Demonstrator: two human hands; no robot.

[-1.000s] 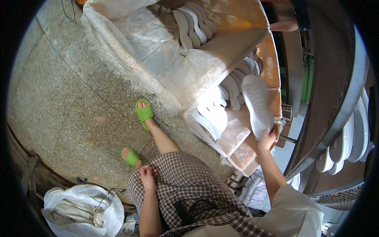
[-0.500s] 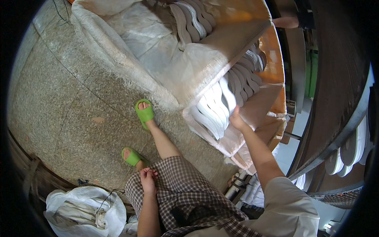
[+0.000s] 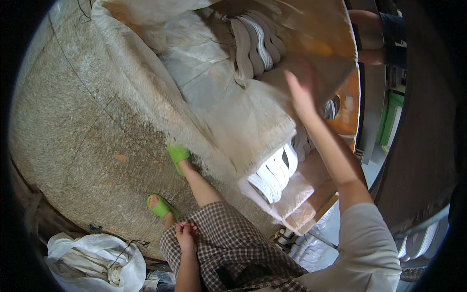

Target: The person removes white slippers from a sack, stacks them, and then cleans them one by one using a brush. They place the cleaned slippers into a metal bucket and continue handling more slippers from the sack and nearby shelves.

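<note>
My right hand [image 3: 302,95] is raised over the cloth-lined bin [image 3: 204,121], its fingers apart and partly blurred, with nothing seen in it. Beyond it, a row of grey and white shoe soles [image 3: 255,46] stands on edge in the far compartment. Below my right forearm, white shoe soles [image 3: 277,170] stand packed in the near compartment. A flap of pale cloth partly covers them, and grey soles [image 3: 302,143] behind them are mostly hidden by my arm. My left hand [image 3: 186,236] rests by the checked apron [image 3: 228,238], fingers curled, with no object showing in it.
A white sack [image 3: 97,263] of cloth stands on the floor at lower left. At the right a dark curved rack [image 3: 413,146] rises, with more soles [image 3: 421,242] at its lower end. Another person's arm [image 3: 367,36] is at upper right. Green slippers [image 3: 163,207] are on my feet.
My right hand has left the white soles and moved up and away, over the cloth divider. The bin's cloth has shifted over part of the white soles. My left hand stays by the apron.
</note>
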